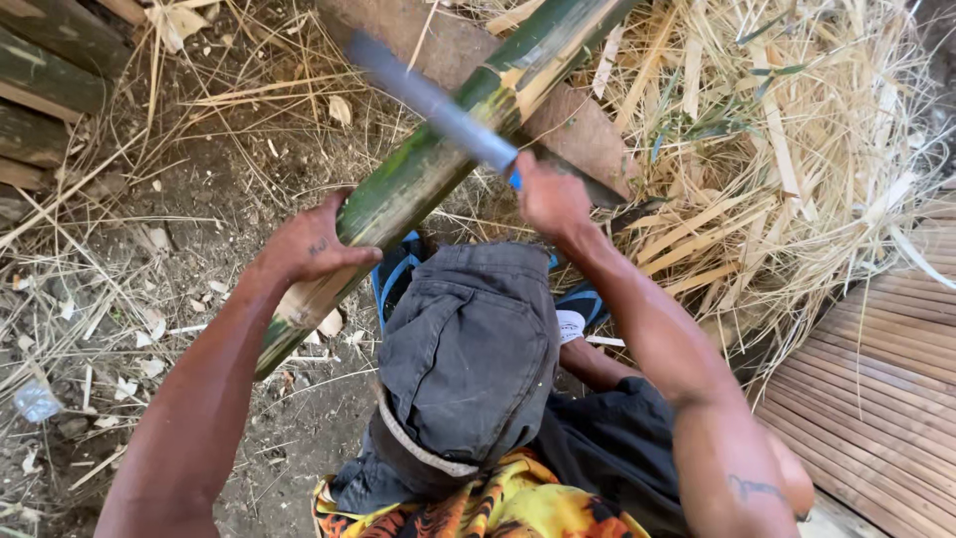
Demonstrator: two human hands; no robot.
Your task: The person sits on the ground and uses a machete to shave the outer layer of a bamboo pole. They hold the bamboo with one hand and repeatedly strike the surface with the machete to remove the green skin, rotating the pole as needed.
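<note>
a: while the left hand (309,244) wraps closed around the green bamboo pole (428,164), where does the pole sit?

b: slanting from the dirt ground (199,229) at lower left up across a brown block (578,125) near the top edge, over the person's knee in grey shorts (468,349).

a: right hand (551,197)?

b: fisted on a blue handle; the machete (433,105) blade is blurred, lying across the pole just above the left hand's grip.

a: doing it well?

b: my judgement: keep the gripping fingers well below the blade's line, rest the pole firm on the block, cut away from the knee.

a: counts?

b: one pole in hand, one machete, two blue sandals (398,274). one heap of pale bamboo strips (797,149) at right, too many to count. a mat of split slats (876,369) at the lower right corner. dark poles (45,85) at the upper left corner, number unclear.
</note>
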